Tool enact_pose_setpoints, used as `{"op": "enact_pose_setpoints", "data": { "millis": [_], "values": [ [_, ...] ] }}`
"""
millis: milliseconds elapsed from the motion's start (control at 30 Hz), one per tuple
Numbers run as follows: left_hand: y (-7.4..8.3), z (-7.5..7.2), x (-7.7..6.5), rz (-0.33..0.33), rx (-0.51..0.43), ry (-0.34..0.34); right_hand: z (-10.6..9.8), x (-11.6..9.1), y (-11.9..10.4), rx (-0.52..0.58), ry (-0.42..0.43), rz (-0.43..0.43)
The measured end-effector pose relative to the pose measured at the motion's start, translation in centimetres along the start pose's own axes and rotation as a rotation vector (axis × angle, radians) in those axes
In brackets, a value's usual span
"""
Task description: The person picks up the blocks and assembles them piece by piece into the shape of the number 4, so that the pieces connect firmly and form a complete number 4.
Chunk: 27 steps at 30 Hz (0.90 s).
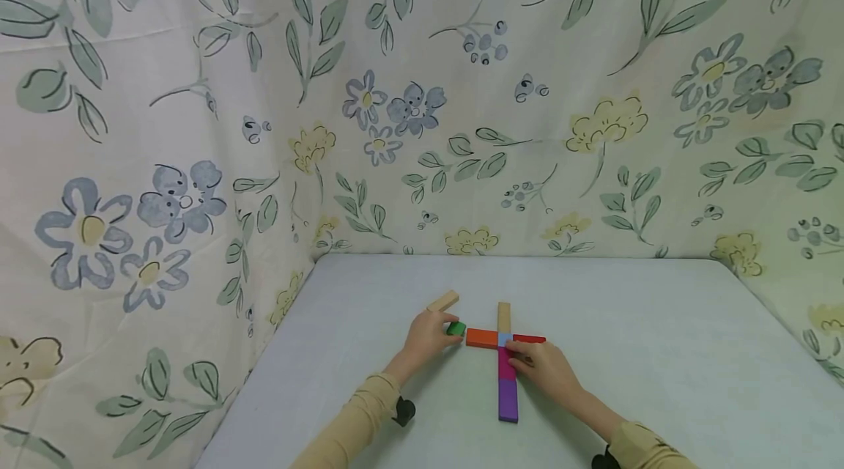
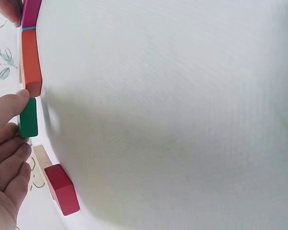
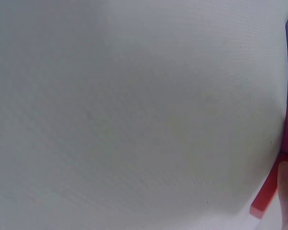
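In the head view, my left hand (image 1: 424, 338) pinches a small green block (image 1: 456, 328) between thumb and fingers. Its end is close to an orange block (image 1: 482, 338), as the left wrist view shows too. Orange, red (image 1: 530, 338), natural wood (image 1: 504, 316) and magenta (image 1: 505, 364) blocks meet around a light blue block (image 1: 504, 339) in a cross. A purple block (image 1: 508, 401) extends the magenta arm toward me. My right hand (image 1: 546, 366) touches the middle of the cross with its fingertips, at the light blue and magenta blocks. The red block lies beside its fingers.
Behind my left hand lies another wooden block (image 1: 443, 301), set at an angle. A crimson block (image 2: 62, 189) shows below my left fingers in the left wrist view. The white table (image 1: 626, 308) ends at a floral curtain (image 1: 475, 183) at the back and sides.
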<state>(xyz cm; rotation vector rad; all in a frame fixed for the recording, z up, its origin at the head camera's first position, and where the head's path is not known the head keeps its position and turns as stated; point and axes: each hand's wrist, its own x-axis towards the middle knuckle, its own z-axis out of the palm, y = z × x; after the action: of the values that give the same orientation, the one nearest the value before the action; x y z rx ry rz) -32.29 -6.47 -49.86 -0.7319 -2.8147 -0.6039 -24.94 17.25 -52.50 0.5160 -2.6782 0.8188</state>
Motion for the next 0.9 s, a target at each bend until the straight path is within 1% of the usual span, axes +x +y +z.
{"op": "enact_pose_setpoints", "data": {
  "millis": [133, 267, 367, 633, 733, 900],
  "values": [
    [0.09, 0.08, 0.19, 0.007, 0.033, -0.019, -0.06, 0.05, -0.04, 0.003, -0.019, 0.024],
    [0.05, 0.25, 0.38, 0.005, 0.067, -0.041, -0.05, 0.03, -0.02, 0.002, -0.013, 0.013],
    [0.06, 0.33, 0.4, 0.003, 0.082, -0.046, -0.03, 0.0, 0.03, 0.001, -0.005, 0.003],
    [0.24, 0.3, 0.37, -0.005, 0.079, -0.063, 0.05, 0.09, 0.19, -0.007, -0.015, 0.003],
    [0.34, 0.24, 0.37, -0.016, 0.074, -0.075, 0.05, 0.06, 0.19, -0.012, -0.003, 0.002],
    [0.36, 0.28, 0.51, -0.015, 0.077, -0.075, 0.04, -0.02, 0.18, -0.012, 0.015, -0.006]
  ]
}}
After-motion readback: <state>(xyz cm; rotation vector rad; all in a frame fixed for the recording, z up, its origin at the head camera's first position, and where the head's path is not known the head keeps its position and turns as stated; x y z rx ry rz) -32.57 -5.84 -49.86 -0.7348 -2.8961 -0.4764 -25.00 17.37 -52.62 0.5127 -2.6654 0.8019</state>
